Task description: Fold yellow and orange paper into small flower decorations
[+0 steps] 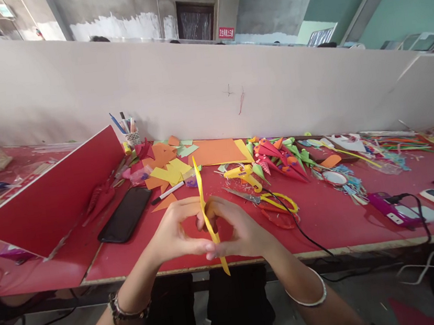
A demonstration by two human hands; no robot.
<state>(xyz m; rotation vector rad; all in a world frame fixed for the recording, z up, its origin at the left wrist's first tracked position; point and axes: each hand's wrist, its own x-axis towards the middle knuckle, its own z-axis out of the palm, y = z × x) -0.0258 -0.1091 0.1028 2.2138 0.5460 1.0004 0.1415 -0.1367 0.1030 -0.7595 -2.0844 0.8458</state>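
Note:
A yellow sheet of craft paper [199,185] is held upright, edge-on to me, above the front edge of the red table [343,221]. My left hand [176,231] pinches it from the left and my right hand [240,225] from the right, thumbs meeting near its lower part. The fingertips behind the paper are partly hidden. Just beyond my right hand lie scissors [280,199] with yellow and orange handles, and a yellow glue gun [244,174]. A black and white marker [167,193] and a black phone [125,215] rest left of my hands.
Yellow paper pieces [173,172] and an orange sheet [215,151] lie at the back. Folded paper cones [275,155] are heaped right of them. A red board [58,192] stands at left by a pen cup [132,137]. A purple power strip [394,208] sits at right.

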